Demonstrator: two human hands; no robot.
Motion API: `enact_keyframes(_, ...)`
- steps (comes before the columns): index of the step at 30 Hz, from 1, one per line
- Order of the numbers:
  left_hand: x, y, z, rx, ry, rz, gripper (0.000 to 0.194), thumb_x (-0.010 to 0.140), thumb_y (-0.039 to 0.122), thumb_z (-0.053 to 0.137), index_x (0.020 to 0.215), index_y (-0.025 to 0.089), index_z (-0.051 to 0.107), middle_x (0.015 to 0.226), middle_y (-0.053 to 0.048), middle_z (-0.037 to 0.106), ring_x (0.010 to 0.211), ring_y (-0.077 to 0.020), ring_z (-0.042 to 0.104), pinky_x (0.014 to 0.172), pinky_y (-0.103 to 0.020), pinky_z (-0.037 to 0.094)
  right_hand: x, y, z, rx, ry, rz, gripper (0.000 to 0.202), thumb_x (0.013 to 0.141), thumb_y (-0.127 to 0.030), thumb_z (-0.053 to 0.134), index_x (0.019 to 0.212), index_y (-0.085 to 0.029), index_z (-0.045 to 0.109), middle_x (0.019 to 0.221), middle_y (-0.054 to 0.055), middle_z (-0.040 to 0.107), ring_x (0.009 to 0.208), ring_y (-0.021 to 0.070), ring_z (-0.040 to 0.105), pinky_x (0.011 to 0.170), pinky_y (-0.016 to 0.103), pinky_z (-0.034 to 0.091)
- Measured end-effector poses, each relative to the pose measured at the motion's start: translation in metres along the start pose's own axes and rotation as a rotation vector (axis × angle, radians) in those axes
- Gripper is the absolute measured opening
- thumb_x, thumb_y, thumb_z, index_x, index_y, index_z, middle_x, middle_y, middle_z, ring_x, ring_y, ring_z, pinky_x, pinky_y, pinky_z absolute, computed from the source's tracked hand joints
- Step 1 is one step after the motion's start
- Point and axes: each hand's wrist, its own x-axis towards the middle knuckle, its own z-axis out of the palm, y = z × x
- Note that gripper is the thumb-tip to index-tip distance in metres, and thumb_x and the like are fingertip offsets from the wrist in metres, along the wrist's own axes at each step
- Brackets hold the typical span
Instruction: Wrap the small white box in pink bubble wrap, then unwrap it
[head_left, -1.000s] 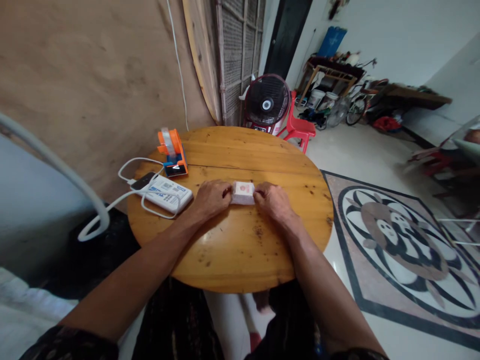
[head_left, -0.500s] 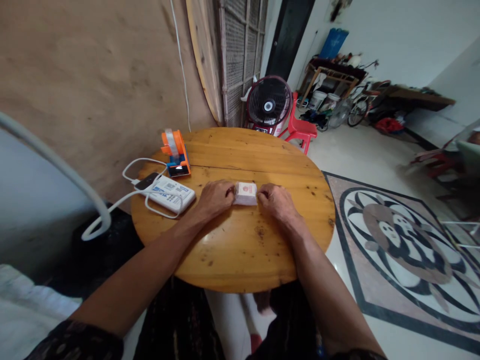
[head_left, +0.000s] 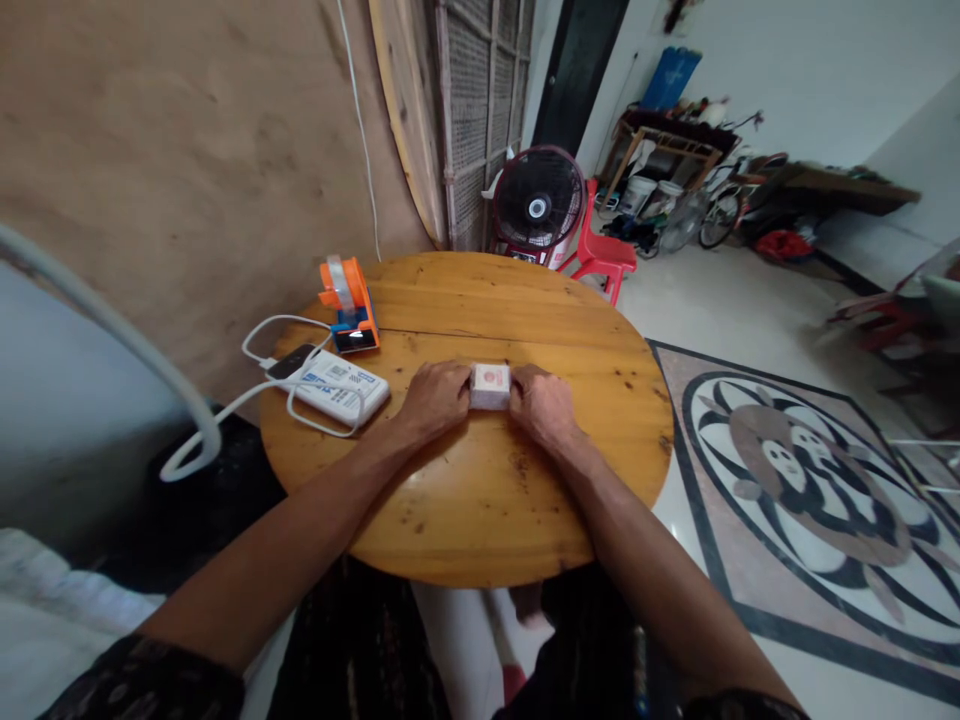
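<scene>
A small white stack of what look like cards [head_left: 491, 386], with a round red print on its top face, rests on the wooden table between my hands. My left hand [head_left: 441, 396] presses its curled fingers against the stack's left side. On the right side, my right hand [head_left: 541, 400] does the same, fingers bent and partly hidden beneath the knuckles. The stack's front face shows as an even greyish side.
Left on the round table [head_left: 465, 520] lie a white power bank [head_left: 341, 388] with looped cables and an orange and blue tape dispenser [head_left: 351, 305]. Beyond the far edge stand a fan [head_left: 538, 205] and a red chair [head_left: 606, 250].
My right hand has moved left and now touches the stack. The stack has become narrower and squarer, with straighter edges. My left hand stays at its left side.
</scene>
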Motion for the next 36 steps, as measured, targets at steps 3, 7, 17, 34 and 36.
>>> enact_keyframes(3, 0.001, -0.001, 0.000, -0.014, -0.010, 0.019, 0.023, 0.082, 0.015, 0.045, 0.087, 0.016, 0.068, 0.094, -0.013, 0.071, 0.087, -0.0247, 0.064, 0.077, -0.033, 0.045, 0.000, 0.000, -0.001, 0.014, -0.012, -0.012, 0.028, 0.086, -0.020, 0.046, 0.098, -0.019, 0.071, 0.100, 0.012, 0.074, 0.087, 0.0234, 0.069, 0.072, 0.029, 0.044)
enact_keyframes(7, 0.002, -0.004, -0.001, -0.063, 0.015, -0.056, 0.025, 0.083, 0.018, 0.045, 0.087, 0.018, 0.070, 0.094, -0.009, 0.073, 0.090, -0.0233, 0.065, 0.079, -0.032, 0.047, 0.002, 0.014, -0.003, 0.102, -0.001, 0.062, 0.026, 0.084, -0.023, 0.048, 0.091, -0.021, 0.073, 0.094, 0.011, 0.075, 0.083, 0.0224, 0.069, 0.070, 0.028, 0.044)
enact_keyframes(17, 0.000, -0.014, -0.008, -0.710, 0.036, -0.162, 0.072, 0.071, 0.014, 0.051, 0.142, 0.012, 0.044, 0.135, -0.015, 0.058, 0.121, -0.0241, 0.058, 0.100, -0.036, 0.049, 0.006, 0.023, -0.005, 0.709, 0.326, -0.215, 0.021, 0.083, -0.036, 0.064, 0.096, -0.021, 0.069, 0.102, 0.006, 0.070, 0.097, 0.0193, 0.064, 0.089, 0.033, 0.048)
enact_keyframes(34, -0.003, -0.009, 0.008, -0.675, -0.049, 0.037, 0.091, 0.072, 0.016, 0.059, 0.154, 0.019, 0.019, 0.145, -0.013, 0.049, 0.130, -0.0287, 0.048, 0.105, -0.044, 0.042, 0.008, 0.017, -0.001, 0.616, 0.227, -0.330, 0.019, 0.086, -0.033, 0.066, 0.099, -0.021, 0.072, 0.105, 0.006, 0.071, 0.100, 0.0182, 0.064, 0.094, 0.031, 0.045)
enact_keyframes(36, -0.003, -0.009, 0.009, -0.672, -0.049, 0.042, 0.090, 0.072, 0.016, 0.058, 0.154, 0.019, 0.019, 0.146, -0.013, 0.048, 0.130, -0.0282, 0.047, 0.105, -0.044, 0.042, 0.009, 0.016, -0.001, 0.608, 0.222, -0.332, 0.018, 0.086, -0.032, 0.065, 0.098, -0.021, 0.072, 0.106, 0.006, 0.071, 0.101, 0.0184, 0.064, 0.094, 0.031, 0.045)
